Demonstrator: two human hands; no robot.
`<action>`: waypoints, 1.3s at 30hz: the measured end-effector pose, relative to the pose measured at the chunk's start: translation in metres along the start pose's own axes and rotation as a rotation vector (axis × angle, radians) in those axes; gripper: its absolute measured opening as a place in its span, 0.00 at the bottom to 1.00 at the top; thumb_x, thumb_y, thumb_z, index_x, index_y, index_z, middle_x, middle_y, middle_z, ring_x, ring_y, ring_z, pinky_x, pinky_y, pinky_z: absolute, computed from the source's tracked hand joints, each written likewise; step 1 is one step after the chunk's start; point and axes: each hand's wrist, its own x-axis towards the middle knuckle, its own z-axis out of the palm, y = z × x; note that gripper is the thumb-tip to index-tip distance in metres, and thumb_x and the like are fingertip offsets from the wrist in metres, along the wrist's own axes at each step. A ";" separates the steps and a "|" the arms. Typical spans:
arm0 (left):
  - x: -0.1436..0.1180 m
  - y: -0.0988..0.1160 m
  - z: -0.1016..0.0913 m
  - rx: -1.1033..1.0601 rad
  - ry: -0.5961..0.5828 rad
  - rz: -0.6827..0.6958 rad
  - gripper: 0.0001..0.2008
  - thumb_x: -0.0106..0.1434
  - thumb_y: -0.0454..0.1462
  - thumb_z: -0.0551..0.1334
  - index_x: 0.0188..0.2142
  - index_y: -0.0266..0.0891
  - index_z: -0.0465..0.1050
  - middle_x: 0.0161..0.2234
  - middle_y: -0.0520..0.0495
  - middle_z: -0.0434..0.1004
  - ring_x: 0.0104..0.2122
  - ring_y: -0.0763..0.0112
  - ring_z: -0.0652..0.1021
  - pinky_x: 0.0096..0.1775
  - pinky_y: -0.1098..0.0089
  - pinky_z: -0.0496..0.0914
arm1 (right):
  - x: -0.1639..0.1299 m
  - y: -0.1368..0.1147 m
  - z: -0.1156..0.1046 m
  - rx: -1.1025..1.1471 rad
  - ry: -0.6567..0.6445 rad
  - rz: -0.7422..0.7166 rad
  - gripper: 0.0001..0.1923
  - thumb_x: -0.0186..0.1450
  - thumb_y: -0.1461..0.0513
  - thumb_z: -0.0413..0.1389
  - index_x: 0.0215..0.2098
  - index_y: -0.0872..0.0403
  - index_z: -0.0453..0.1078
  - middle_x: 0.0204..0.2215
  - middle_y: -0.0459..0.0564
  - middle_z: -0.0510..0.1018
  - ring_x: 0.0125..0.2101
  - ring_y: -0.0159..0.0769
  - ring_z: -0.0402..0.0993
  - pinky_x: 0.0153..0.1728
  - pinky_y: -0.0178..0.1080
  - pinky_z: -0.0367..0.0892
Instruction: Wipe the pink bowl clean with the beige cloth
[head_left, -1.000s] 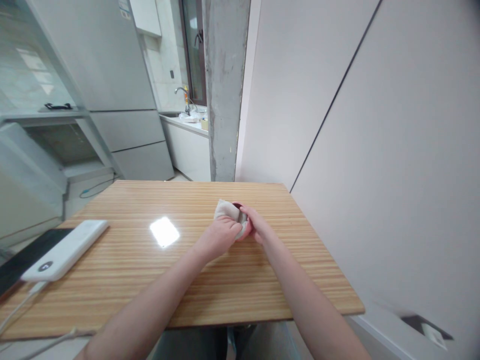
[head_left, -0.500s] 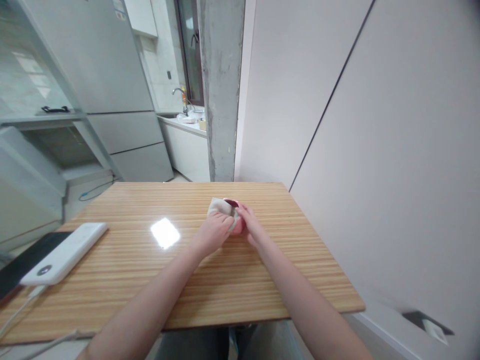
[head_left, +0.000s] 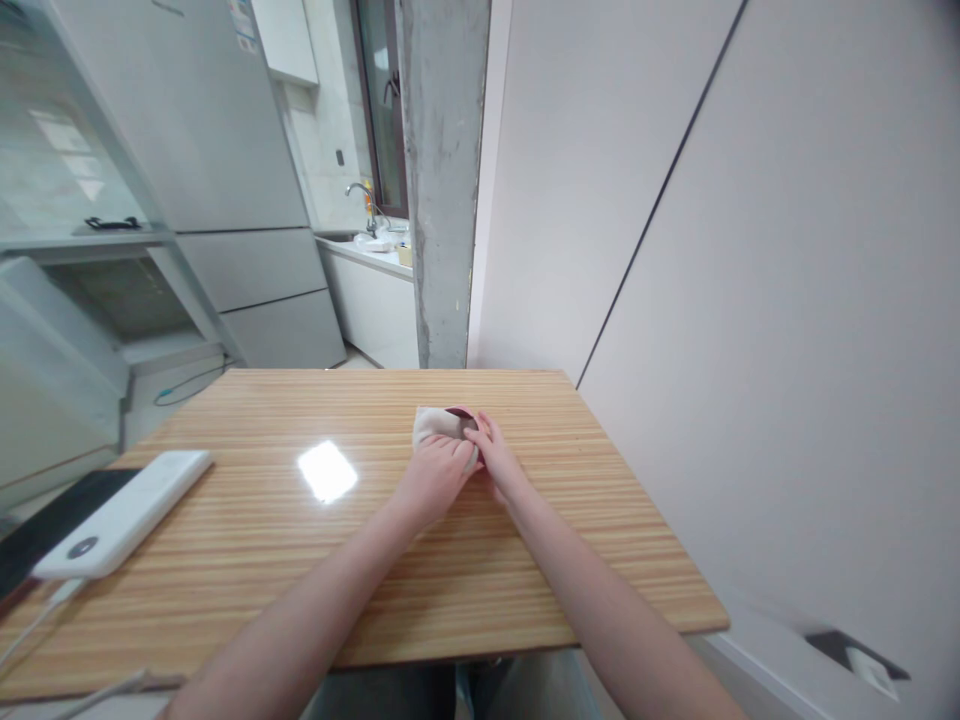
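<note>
Centrally, beyond the middle of a striped wood-grain table (head_left: pixel 600 520): one pink vessel (head_left: pixel 466 411), small, round-mouthed, cup-like, with a thin curved rim and a dark reddish interior; mouth tilted towards the wearer; lower body largely covered by hands and cloth, so its full shape and whether its base touches the tabletop cannot be told.

Item, one cloth (head_left: pixel 431 422): off-white, soft, matte, a squared corner standing out at the left, the remainder bunched across the near left side of the vessel and in at its mouth. Any other contents: hidden.

Left hand (head_left: pixel 441 470): fingers folded down on the cloth, gripping it against the vessel. Right hand (head_left: pixel 495 458): fingers bent around the vessel's right side, holding it, thumb reaching across to the cloth beside the left fingertips.

Further containers: one sink (head_left: pixel 339 238) in the background, its basin seen edge-on, contents not discernible; beside it, white plastic bags (head_left: pixel 375 243) and a small yellowish box (head_left: pixel 406 256), its inside not visible.

At table left: one white power bank (head_left: pixel 127 515), cable plugged in, beside a flat black device (head_left: pixel 67 510).
</note>
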 end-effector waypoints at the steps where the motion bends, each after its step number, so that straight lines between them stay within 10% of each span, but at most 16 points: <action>1: -0.001 -0.002 0.000 -0.005 -0.019 0.037 0.10 0.67 0.37 0.50 0.31 0.37 0.65 0.27 0.46 0.73 0.30 0.66 0.74 0.37 0.63 0.68 | 0.002 -0.002 -0.001 0.001 -0.015 0.001 0.28 0.47 0.58 0.64 0.46 0.48 0.67 0.40 0.45 0.77 0.44 0.38 0.72 0.44 0.40 0.67; 9: 0.001 -0.001 -0.006 -0.083 -0.095 0.166 0.09 0.65 0.33 0.50 0.29 0.38 0.64 0.27 0.49 0.72 0.31 0.68 0.73 0.43 0.63 0.66 | 0.009 -0.012 -0.012 0.001 -0.013 -0.010 0.14 0.47 0.61 0.59 0.34 0.53 0.72 0.33 0.45 0.79 0.39 0.36 0.73 0.42 0.37 0.67; 15: 0.002 0.006 0.004 -0.042 -0.058 -0.087 0.10 0.67 0.39 0.51 0.34 0.36 0.65 0.31 0.42 0.75 0.35 0.60 0.75 0.40 0.59 0.67 | 0.001 0.006 0.001 0.053 0.054 -0.033 0.23 0.48 0.59 0.62 0.42 0.49 0.66 0.36 0.44 0.77 0.37 0.35 0.73 0.36 0.36 0.68; 26: 0.000 -0.005 -0.005 -0.187 -0.052 0.166 0.11 0.65 0.34 0.51 0.28 0.37 0.67 0.26 0.47 0.72 0.30 0.67 0.73 0.40 0.63 0.66 | 0.011 -0.012 -0.014 -0.022 0.001 -0.009 0.27 0.49 0.55 0.62 0.46 0.51 0.66 0.33 0.46 0.79 0.38 0.39 0.74 0.41 0.41 0.68; 33: 0.005 -0.001 -0.001 -0.115 -0.008 0.050 0.13 0.68 0.39 0.49 0.30 0.38 0.65 0.28 0.47 0.72 0.33 0.68 0.74 0.45 0.62 0.65 | 0.006 -0.002 -0.013 -0.051 0.104 -0.123 0.37 0.52 0.52 0.61 0.57 0.46 0.55 0.27 0.40 0.75 0.24 0.32 0.70 0.27 0.36 0.66; 39: 0.000 -0.009 -0.003 -0.128 -0.026 0.113 0.13 0.67 0.38 0.48 0.28 0.38 0.64 0.26 0.48 0.71 0.30 0.68 0.72 0.41 0.64 0.65 | 0.008 -0.003 -0.007 0.011 -0.052 -0.086 0.23 0.51 0.56 0.60 0.46 0.49 0.67 0.41 0.45 0.77 0.43 0.35 0.72 0.44 0.37 0.66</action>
